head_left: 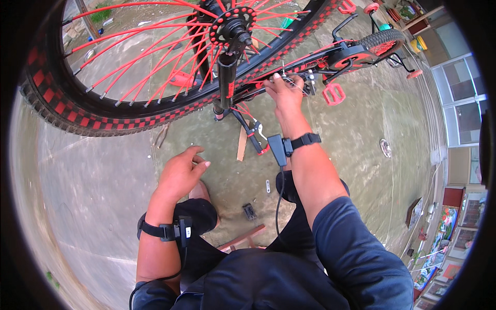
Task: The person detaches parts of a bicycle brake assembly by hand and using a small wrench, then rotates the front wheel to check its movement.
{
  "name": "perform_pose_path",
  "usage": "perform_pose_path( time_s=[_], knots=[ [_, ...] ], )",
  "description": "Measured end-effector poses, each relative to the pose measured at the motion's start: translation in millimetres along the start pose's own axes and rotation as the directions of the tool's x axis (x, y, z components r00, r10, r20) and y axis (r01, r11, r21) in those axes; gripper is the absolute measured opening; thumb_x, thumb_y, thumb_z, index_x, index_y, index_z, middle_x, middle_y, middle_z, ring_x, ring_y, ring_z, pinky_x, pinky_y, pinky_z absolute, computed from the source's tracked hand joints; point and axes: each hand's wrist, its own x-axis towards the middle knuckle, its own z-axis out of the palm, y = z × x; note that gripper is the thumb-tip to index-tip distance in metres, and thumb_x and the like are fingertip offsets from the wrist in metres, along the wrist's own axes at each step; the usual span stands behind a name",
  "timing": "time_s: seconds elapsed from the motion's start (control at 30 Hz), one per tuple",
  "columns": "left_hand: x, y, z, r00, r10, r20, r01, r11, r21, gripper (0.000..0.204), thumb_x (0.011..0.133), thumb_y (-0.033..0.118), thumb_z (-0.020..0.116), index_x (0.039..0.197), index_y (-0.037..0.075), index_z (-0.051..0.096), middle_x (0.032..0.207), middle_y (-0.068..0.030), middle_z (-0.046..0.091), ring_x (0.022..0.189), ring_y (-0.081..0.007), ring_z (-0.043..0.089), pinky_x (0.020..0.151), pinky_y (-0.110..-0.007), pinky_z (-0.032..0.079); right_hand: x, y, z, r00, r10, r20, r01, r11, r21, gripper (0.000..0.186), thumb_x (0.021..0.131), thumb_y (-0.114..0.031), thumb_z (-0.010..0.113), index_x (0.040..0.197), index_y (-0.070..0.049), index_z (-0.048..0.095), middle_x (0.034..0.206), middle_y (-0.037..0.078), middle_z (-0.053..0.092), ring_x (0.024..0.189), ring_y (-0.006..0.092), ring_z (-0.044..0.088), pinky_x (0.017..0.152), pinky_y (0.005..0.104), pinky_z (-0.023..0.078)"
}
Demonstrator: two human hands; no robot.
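Bicycle (pixel 316 63) in black and red is standing upside down on the concrete floor (pixel 361 160), its frame running off to the right of the raised front wheel (pixel 235 26). Just right of the front wheel, the right hand (pixel 285 94) is reaching to thin silvery metal pieces (pixel 305 83) beside the frame; its fingers are bending around them, but whether the grip is actually closing on one, I cannot tell. On the near side of the front wheel, the left hand (pixel 178 173) is hanging apart from everything, its grip loosely open and holding nothing. Below the front wheel, a handlebar (pixel 249 132) with a white brake lever (pixel 259 129) is showing near the floor, and a tan strip (pixel 242 143) is lying beside it. Nearer the person than the front wheel, a small silver piece (pixel 268 186) and a dark block (pixel 249 211) are lying apart. Farther right of the front wheel, a red pedal (pixel 334 94) is jutting out, and the rear wheel (pixel 385 45) is sitting beyond it.
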Motion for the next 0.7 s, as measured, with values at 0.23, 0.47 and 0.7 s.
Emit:
perform_pose_path(
  time_s=[0.23,0.47,0.7],
  knots=[
    [-1.7,-3.0,-1.8,1.000,0.023,0.000,-0.023,1.000,0.014,0.039,0.087,0.020,0.066,0.120,0.001,0.056,0.093,-0.0158,0.070,0.078,-0.0271,0.069,0.071,-0.037,0.052,-55.9,12.0,5.4,0.997,0.059,-0.045,-0.054,0.993,0.102,0.050,0.089,-0.013,0.070,0.120,-0.010,0.032,0.097,0.014,0.065,0.079,0.0268,0.070,0.067,0.0341,0.057],
    [-2.2,-5.8,1.3,0.999,0.044,-0.003,-0.044,0.999,0.008,0.039,0.087,0.020,0.066,0.119,0.000,0.056,0.093,-0.0163,0.070,0.078,-0.0283,0.069,0.070,-0.037,0.052,-100.6,12.0,18.8,0.991,0.131,-0.006,-0.127,0.972,0.196,0.048,0.090,-0.013,0.068,0.121,-0.012,0.031,0.099,0.015,0.066,0.080,0.0258,0.071,0.066,0.0315,0.056],
    [-6.4,-6.3,1.0,0.999,0.048,-0.003,-0.048,0.998,0.028,0.039,0.087,0.019,0.066,0.119,0.000,0.057,0.094,-0.0173,0.070,0.078,-0.0293,0.069,0.070,-0.038,0.052,-129.5,26.0,32.4,0.982,0.183,0.042,-0.188,0.968,0.168,0.046,0.090,-0.012,0.069,0.120,-0.012,0.034,0.101,0.013,0.067,0.077,0.0224,0.071,0.061,0.0275,0.054]
  ],
)
